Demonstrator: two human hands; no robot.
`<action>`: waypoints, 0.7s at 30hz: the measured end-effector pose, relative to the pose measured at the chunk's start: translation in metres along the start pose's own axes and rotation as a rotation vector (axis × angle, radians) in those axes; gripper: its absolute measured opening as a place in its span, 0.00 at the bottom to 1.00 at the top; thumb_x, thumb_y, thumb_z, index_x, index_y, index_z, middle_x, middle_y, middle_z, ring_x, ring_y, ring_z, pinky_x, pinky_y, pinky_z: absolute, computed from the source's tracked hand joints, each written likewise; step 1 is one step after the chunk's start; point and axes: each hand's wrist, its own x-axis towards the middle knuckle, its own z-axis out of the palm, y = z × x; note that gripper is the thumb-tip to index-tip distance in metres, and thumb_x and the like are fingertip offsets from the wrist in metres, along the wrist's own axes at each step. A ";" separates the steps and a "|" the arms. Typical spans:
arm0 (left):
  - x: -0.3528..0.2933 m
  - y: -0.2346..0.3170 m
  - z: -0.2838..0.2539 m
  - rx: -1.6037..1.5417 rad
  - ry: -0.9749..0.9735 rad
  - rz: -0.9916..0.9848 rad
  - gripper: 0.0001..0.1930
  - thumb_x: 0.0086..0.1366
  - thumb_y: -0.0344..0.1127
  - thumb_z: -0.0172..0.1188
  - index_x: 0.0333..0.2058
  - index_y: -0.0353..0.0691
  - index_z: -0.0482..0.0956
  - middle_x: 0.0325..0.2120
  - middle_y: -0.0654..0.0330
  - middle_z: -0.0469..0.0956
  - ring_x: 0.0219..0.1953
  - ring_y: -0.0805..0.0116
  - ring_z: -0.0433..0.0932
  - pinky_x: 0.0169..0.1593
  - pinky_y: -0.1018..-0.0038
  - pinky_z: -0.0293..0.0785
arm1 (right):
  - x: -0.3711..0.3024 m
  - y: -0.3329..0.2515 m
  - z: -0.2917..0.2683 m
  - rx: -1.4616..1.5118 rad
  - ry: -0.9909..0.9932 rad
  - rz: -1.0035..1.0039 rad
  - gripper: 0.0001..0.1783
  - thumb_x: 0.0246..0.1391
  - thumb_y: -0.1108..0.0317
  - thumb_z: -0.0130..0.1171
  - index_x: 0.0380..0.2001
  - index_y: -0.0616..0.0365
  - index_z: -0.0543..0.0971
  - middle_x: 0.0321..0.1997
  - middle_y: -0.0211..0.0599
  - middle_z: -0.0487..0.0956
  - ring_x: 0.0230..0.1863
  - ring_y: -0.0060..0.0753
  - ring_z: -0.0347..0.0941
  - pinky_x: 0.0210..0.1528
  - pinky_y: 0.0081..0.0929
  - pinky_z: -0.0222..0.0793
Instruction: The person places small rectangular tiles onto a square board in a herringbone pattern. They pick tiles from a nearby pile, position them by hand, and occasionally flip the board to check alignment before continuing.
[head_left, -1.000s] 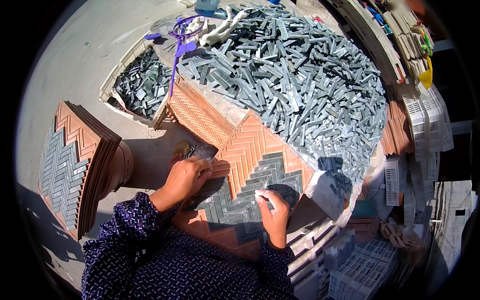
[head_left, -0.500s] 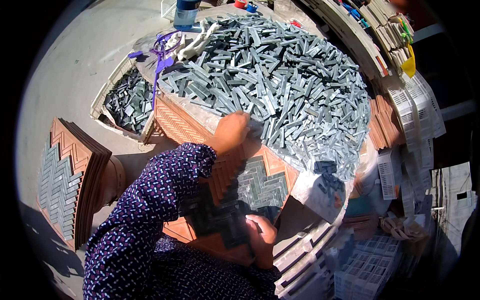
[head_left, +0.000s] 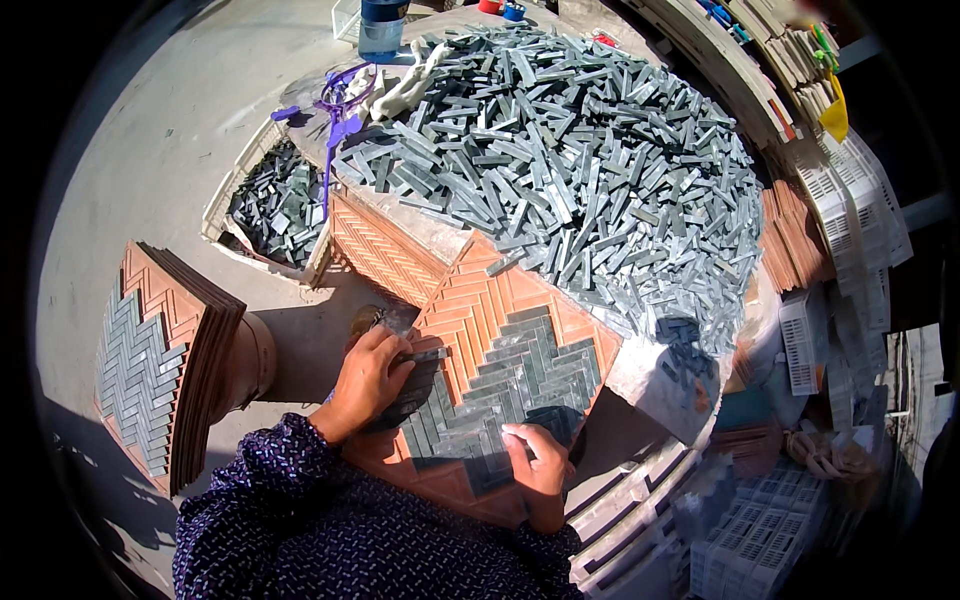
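A terracotta-coloured grooved tray (head_left: 465, 335) lies tilted in front of me, with dark grey-green stone strips (head_left: 500, 402) set in a herringbone pattern over much of it. At the tray's left edge my left hand (head_left: 366, 388) is closed, a small grey stone strip (head_left: 430, 354) at its fingertips. My right hand (head_left: 538, 468) rests over the laid strips near the tray's lower right side, its fingers curled; what they hold, if anything, is hidden. One loose strip (head_left: 506, 263) lies by the tray's top corner.
A large heap of stone strips (head_left: 570, 170) covers the table beyond the tray. Left of it stands a cream crate (head_left: 215, 215) of dark pieces. A stack of trays (head_left: 190, 330) sits on a bucket at far left. White crates (head_left: 760, 540) stand at lower right.
My left hand has come back from the heap's near edge to the tray's left edge, uncovering the upper grooves. My right hand stays over the tray. The whole view has shifted slightly.
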 end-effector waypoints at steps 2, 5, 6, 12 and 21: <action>-0.001 0.002 -0.002 -0.003 -0.001 -0.015 0.09 0.48 0.26 0.62 0.29 0.37 0.74 0.28 0.54 0.72 0.35 0.52 0.72 0.38 0.64 0.70 | -0.001 -0.002 -0.002 -0.021 -0.003 -0.005 0.06 0.46 0.78 0.59 0.31 0.63 0.79 0.31 0.40 0.80 0.32 0.31 0.77 0.36 0.23 0.70; -0.002 0.000 -0.002 -0.028 -0.026 -0.015 0.07 0.48 0.26 0.62 0.28 0.36 0.74 0.28 0.53 0.72 0.35 0.51 0.72 0.39 0.64 0.70 | -0.005 -0.005 -0.003 -0.032 -0.002 0.012 0.06 0.46 0.77 0.59 0.31 0.63 0.79 0.31 0.40 0.80 0.32 0.31 0.76 0.36 0.23 0.70; -0.002 -0.001 0.000 -0.039 -0.039 -0.012 0.07 0.48 0.26 0.61 0.28 0.35 0.74 0.27 0.53 0.72 0.34 0.51 0.72 0.39 0.64 0.70 | -0.005 -0.005 -0.003 -0.032 0.000 0.022 0.06 0.46 0.77 0.59 0.31 0.63 0.78 0.31 0.40 0.80 0.32 0.31 0.76 0.36 0.23 0.70; 0.005 -0.004 0.001 0.015 -0.091 0.035 0.07 0.48 0.27 0.62 0.26 0.36 0.75 0.27 0.53 0.72 0.32 0.51 0.73 0.35 0.63 0.71 | 0.000 -0.007 0.003 0.000 -0.048 -0.044 0.06 0.48 0.76 0.59 0.32 0.62 0.79 0.30 0.42 0.79 0.30 0.35 0.76 0.34 0.26 0.71; 0.120 0.007 0.052 0.045 -0.023 0.215 0.14 0.50 0.34 0.63 0.32 0.34 0.70 0.27 0.51 0.70 0.33 0.50 0.73 0.36 0.62 0.71 | 0.000 -0.022 -0.002 -0.043 -0.032 0.013 0.07 0.45 0.78 0.60 0.31 0.64 0.79 0.31 0.41 0.80 0.33 0.33 0.77 0.37 0.24 0.71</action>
